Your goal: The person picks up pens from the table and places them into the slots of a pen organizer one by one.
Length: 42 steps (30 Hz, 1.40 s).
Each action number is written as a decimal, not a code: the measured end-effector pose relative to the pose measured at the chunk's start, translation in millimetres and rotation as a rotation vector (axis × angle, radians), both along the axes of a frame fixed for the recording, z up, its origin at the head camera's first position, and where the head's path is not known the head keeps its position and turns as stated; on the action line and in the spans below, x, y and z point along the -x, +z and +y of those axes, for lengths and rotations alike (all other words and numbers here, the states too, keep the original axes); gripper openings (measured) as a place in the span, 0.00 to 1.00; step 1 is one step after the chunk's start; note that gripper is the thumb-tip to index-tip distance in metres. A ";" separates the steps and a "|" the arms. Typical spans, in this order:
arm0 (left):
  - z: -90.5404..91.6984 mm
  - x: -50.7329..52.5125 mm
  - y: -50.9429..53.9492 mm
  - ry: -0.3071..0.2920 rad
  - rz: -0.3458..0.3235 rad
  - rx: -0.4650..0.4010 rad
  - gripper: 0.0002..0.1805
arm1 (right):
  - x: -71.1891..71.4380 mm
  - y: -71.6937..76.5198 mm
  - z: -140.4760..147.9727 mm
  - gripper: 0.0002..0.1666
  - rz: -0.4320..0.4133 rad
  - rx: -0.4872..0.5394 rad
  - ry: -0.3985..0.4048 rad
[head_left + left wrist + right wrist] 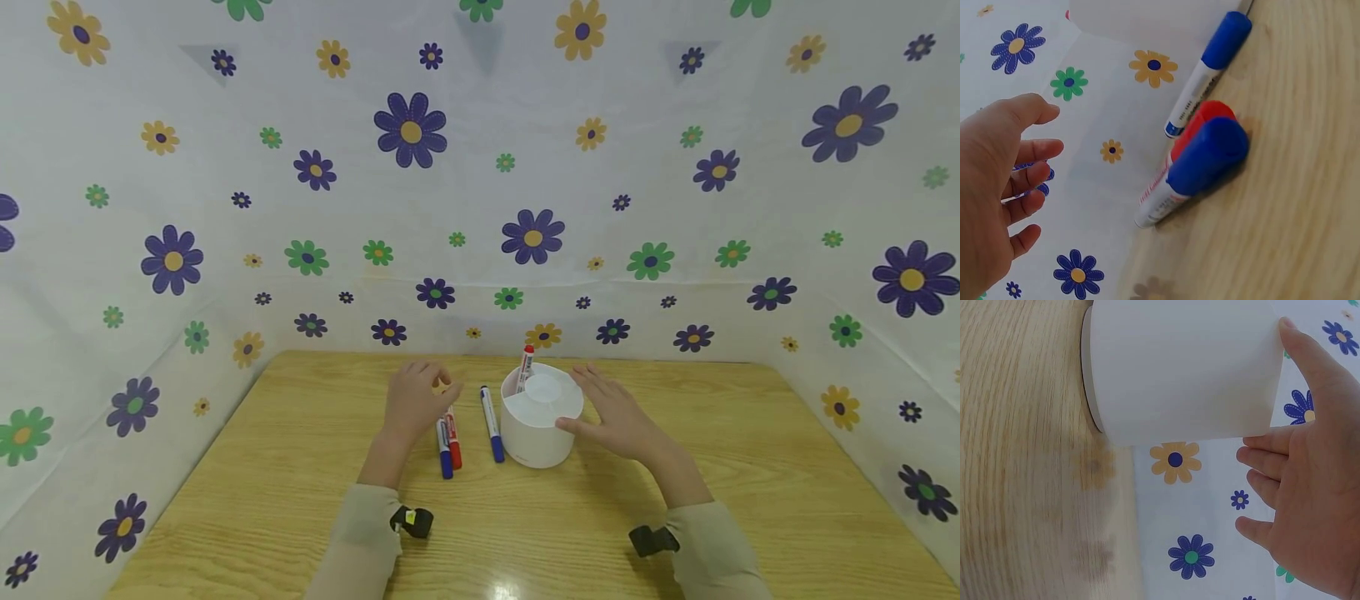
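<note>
A white round holder point(537, 437) stands on the table with a red-capped marker point(525, 367) upright in one compartment. My right hand point(618, 421) is at its right side, thumb and fingertips at the upper rim; in the right wrist view the fingers of that hand point(1310, 462) reach the holder point(1185, 369). My left hand point(415, 404), fingers loosely bent and holding nothing, hovers above a blue marker point(445, 450) and a red marker point(453, 442) lying side by side. Another blue marker point(492, 425) lies between them and the holder. The left wrist view shows the left hand point(1004, 181) apart from the markers.
The wooden table point(540, 533) reaches a flower-printed white cloth point(465, 200) at its back and sides. Black straps with small devices are on both wrists.
</note>
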<state>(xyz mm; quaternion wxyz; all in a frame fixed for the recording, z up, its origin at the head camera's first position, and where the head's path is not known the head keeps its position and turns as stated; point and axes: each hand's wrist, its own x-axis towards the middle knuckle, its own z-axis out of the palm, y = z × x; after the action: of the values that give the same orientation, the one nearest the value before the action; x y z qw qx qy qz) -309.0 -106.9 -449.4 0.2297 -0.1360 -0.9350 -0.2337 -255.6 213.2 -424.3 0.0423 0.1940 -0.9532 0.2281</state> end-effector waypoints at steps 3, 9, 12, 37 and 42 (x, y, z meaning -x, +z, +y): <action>-3.9 2.1 -4.7 0.036 -0.076 0.026 0.13 | -0.3 -0.1 0.2 0.53 0.002 -0.001 -0.003; -10.5 5.1 -13.0 0.093 -0.217 0.062 0.17 | -0.7 0.0 0.0 0.53 0.000 0.002 -0.004; -12.4 5.8 -14.7 0.117 -0.285 0.060 0.18 | -0.5 -0.1 0.0 0.53 0.003 0.001 -0.003; -16.7 9.1 -30.5 0.156 -0.580 0.048 0.25 | -1.0 -0.6 0.1 0.54 0.002 -0.002 -0.006; -14.2 7.6 -28.4 0.173 -0.601 0.059 0.24 | -1.4 -1.0 0.1 0.53 0.005 0.009 -0.002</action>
<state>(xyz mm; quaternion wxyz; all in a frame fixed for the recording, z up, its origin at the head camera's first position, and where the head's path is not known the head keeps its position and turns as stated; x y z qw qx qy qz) -316.6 -121.0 -477.8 -0.0420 0.0125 -0.9755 -0.2155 -254.2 213.3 -425.3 0.0457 0.1936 -0.9522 0.2319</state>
